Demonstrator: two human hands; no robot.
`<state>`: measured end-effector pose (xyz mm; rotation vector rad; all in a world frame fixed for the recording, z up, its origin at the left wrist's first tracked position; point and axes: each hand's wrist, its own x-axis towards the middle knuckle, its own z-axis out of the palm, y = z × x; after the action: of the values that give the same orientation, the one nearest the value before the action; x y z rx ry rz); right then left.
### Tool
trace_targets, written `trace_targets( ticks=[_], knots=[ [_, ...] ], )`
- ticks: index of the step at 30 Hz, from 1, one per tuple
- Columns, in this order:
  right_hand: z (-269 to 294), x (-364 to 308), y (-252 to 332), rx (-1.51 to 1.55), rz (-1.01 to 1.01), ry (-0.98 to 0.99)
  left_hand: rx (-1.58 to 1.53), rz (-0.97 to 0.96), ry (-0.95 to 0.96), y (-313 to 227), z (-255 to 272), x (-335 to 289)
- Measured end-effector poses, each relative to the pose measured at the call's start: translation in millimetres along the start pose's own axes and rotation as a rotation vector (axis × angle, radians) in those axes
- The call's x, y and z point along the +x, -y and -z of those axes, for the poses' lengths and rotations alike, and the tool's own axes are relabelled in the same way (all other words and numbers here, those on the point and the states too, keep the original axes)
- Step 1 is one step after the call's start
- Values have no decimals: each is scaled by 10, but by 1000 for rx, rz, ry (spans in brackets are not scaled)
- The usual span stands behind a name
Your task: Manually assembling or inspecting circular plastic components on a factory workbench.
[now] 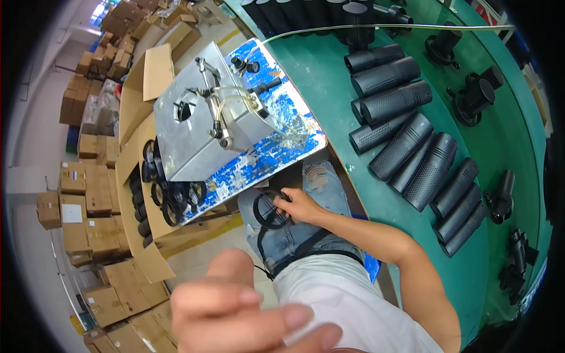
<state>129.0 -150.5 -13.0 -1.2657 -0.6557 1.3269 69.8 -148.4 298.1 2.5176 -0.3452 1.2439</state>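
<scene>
Over my lap, my right hand [294, 206] is closed on the edge of a black plastic ring [256, 210] with spokes across its middle. My left hand [235, 309] is raised very close to the camera, large and slightly blurred. Its fingers are loosely bent and apart, with nothing visible in them. Ahead stands a metal box fixture [200, 150] with a round hole, a clamp arm and thin air tubes, on a worn blue and white board [282, 147]. More black spoked rings [170, 203] are piled at the fixture's left side.
On the green table [406, 229] at the right lie several black perforated cylinders [403, 147]. Black pipe-like fittings [474, 97] stand beyond them. An open carton [141, 217] adjoins the board's left side, holding dark parts. Stacked cardboard boxes [97, 212] line the left. A pale tube [376, 26] crosses the far end.
</scene>
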Motion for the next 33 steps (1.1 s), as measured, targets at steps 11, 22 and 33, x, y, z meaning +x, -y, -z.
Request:
trace_targets(
  ticks=[11,22,33],
  knots=[
    [7,29,-123,43,-14,17,-120,423,660,-241,349,504],
    [29,-30,-87,32,-36,2,-379,352,-59,-303,137,85],
    [16,14,-49,22,-27,20,-272,358,197,-230,185,140]
  ],
)
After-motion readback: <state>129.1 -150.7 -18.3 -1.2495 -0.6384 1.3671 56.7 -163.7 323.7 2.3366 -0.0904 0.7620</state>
